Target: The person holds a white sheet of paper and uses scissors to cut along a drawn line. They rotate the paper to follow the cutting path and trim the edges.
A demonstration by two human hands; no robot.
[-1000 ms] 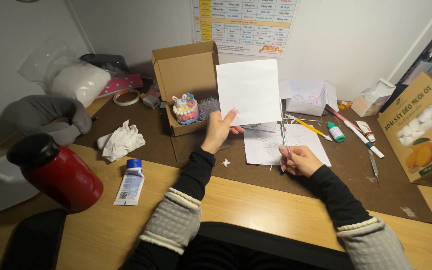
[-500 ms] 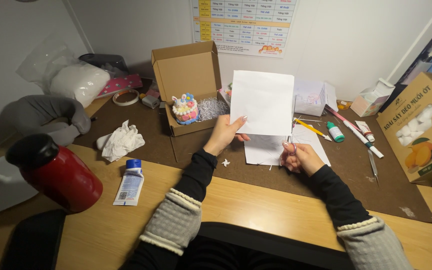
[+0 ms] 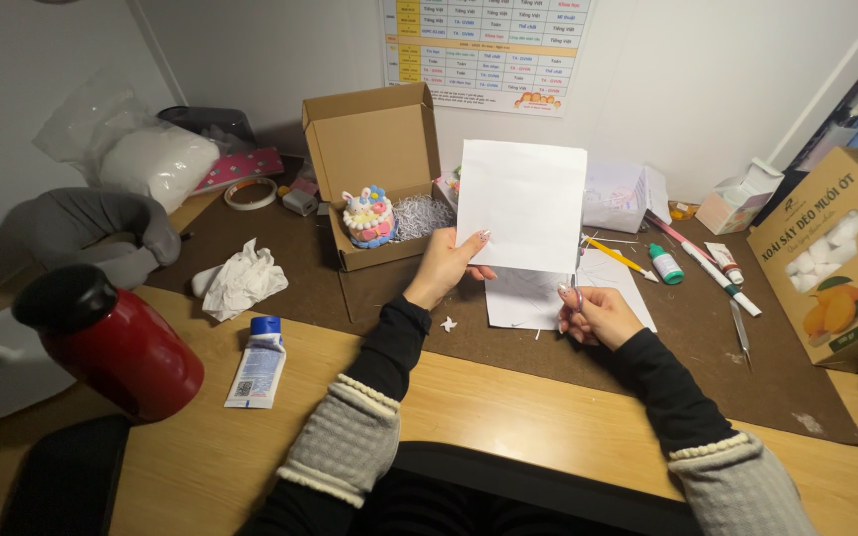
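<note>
I'm holding a white sheet (image 3: pixel 523 203) upright above the mat, my left hand (image 3: pixel 444 266) pinching its lower corner. At five o'clock, my right hand (image 3: pixel 596 313) is gripping scissors (image 3: pixel 576 281). At nine o'clock, an open cardboard box (image 3: pixel 369 149) is holding a small cake (image 3: pixel 368 216).

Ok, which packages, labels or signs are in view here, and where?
Open brown cardboard box: behind the left hand, holding a small colourful cake.
Wall chart: top centre, yellow and white grid.
Printed carton: far right, tan.
Tube: lower left, white and blue.
</note>
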